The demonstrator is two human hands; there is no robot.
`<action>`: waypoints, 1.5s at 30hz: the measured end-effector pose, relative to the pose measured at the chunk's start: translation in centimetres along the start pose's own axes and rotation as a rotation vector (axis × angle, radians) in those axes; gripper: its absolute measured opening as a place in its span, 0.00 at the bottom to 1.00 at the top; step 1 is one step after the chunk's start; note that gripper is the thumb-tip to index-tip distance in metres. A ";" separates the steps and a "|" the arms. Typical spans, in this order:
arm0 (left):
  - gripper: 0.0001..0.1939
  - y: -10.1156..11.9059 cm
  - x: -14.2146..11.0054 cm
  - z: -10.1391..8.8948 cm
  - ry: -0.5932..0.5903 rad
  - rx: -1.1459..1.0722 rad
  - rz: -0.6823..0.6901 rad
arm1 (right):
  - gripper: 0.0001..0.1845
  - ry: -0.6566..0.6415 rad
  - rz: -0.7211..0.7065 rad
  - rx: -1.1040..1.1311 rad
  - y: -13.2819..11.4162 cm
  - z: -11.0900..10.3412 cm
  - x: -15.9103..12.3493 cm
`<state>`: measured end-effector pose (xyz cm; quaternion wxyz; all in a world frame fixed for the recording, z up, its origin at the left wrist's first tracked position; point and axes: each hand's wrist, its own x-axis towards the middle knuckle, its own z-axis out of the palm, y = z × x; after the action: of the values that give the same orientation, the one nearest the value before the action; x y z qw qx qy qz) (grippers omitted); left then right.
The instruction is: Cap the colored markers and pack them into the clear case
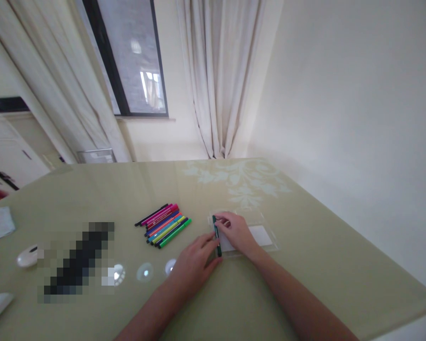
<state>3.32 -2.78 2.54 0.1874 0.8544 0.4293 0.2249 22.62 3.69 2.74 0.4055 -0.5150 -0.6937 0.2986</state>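
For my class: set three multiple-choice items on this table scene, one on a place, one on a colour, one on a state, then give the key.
1. Where does the row of loose pens lie?
A. left of the clear case
B. inside it
C. on the windowsill

2. What colour is the pen at the hands?
A. yellow
B. dark green
C. white

3. How are the hands?
A. both raised
B. both on the pen
C. one under the table

Key: A, the row lies left of the case; B, its barrel shows green; B, left hand and right hand both touch it.
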 end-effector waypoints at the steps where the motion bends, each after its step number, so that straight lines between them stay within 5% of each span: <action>1: 0.20 0.0 0.0 0.0 0.012 0.019 0.010 | 0.11 -0.018 -0.024 -0.051 -0.1 0.0 -0.1; 8: 0.19 0.1 0.1 -0.2 0.034 0.120 0.033 | 0.07 -0.049 -0.117 -0.293 -0.7 0.0 -0.4; 14: 0.18 -0.7 0.4 -0.6 0.056 0.157 0.066 | 0.06 -0.077 -0.110 -0.286 -0.5 -0.4 -0.3; 19: 0.11 -3.7 0.6 -3.0 0.250 0.351 -0.224 | 0.07 -0.001 -0.090 -0.152 -0.5 -0.8 0.0; 23: 0.07 -5.3 0.3 -4.1 0.265 0.491 -0.350 | 0.07 0.066 -0.087 -0.089 -0.6 -1.0 0.1; 29: 0.09 -4.3 0.8 -2.9 0.297 0.135 -0.284 | 0.10 0.034 -0.054 0.003 -1.7 -0.8 -0.2; 36: 0.11 -0.5 0.6 -1.9 0.278 -0.323 -0.229 | 0.18 -0.138 0.084 0.485 -3.6 0.1 -0.6; 40: 0.14 0.1 0.3 -2.0 0.250 -0.338 -0.201 | 0.18 0.007 0.152 0.585 -3.5 -0.4 -0.2; 45: 0.12 0.0 0.2 -1.8 0.155 -0.223 0.015 | 0.18 0.224 0.199 0.610 -2.6 -2.0 0.6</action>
<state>2.46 -2.35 4.09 0.2456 0.8117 0.4083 0.3379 23.05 3.49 6.04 0.5831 -0.4650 -0.4700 0.4721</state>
